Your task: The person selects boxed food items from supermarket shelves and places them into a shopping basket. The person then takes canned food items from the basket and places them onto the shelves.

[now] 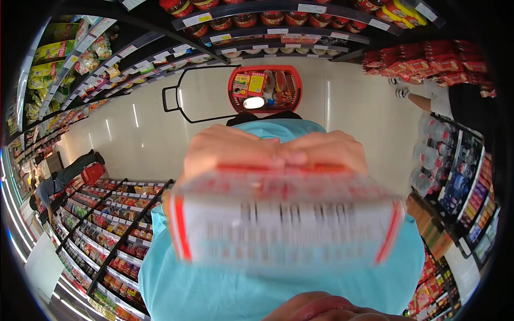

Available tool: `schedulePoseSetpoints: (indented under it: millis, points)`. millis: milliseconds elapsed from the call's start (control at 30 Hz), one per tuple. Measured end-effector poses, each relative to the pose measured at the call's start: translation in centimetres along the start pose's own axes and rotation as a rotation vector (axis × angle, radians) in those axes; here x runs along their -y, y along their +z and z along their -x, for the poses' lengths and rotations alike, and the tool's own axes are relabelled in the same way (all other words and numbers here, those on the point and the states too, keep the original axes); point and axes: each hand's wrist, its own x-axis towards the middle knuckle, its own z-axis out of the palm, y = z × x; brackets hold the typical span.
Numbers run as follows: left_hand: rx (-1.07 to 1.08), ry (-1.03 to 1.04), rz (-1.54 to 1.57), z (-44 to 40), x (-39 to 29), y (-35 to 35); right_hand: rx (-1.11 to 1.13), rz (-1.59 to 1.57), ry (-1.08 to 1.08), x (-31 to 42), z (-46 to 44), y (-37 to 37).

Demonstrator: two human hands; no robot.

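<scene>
Close to the camera is a red-and-white packaged box (289, 224), blurred, with a dark printed code on its near side. My left hand (225, 152) grips its far edge on the left. My right hand (326, 151) holds the same edge on the right, with the fingertips of both hands meeting near the middle. The box hides part of both hands and of my blue shirt (187, 273). On the floor ahead is a red shopping basket (232, 88) with a long black handle (170, 99), holding a yellow-and-pink package and several other packaged items.
Shelves of red-lidded jars (270, 19) run across the front. Bagged goods (53, 49) fill the left shelves. A person (69, 174) with a red bag is at the left shelves; another person's leg (417, 100) shows at right, near bottled drinks (431, 155).
</scene>
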Motion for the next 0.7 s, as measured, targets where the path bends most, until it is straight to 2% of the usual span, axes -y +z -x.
schedulePoseSetpoints:
  millis: [33, 133, 367, 433, 567, 633, 700]
  points:
    - [0.035, 0.069, 0.021, -0.4, 0.1, -0.3, 0.009, -0.03, -0.023, 0.6, -0.4, 0.0]
    - [0.019, 0.072, 0.034, -0.4, -0.2, -0.2, 0.04, 0.018, -0.113, 0.7, -1.0, -0.1]
    - [0.033, 0.043, 0.012, -0.1, -0.3, -0.3, 0.092, 0.026, -0.083, 0.5, -1.0, -0.1]
    - [-0.107, 0.048, 0.02, 0.0, -0.2, 0.3, 0.012, 0.006, -0.128, 0.2, -1.0, 0.4]
    - [-0.115, 0.067, 0.02, 0.2, 0.3, -0.1, 0.029, 0.008, -0.133, 0.0, -1.1, 0.2]
    - [0.031, 0.107, 0.022, 0.1, 0.4, -0.8, 0.03, 0.031, -0.133, 0.0, -1.0, 0.2]
    - [0.028, 0.114, 0.027, -0.1, 0.4, -0.8, 0.066, 0.045, -0.105, 0.2, -1.2, -0.1]
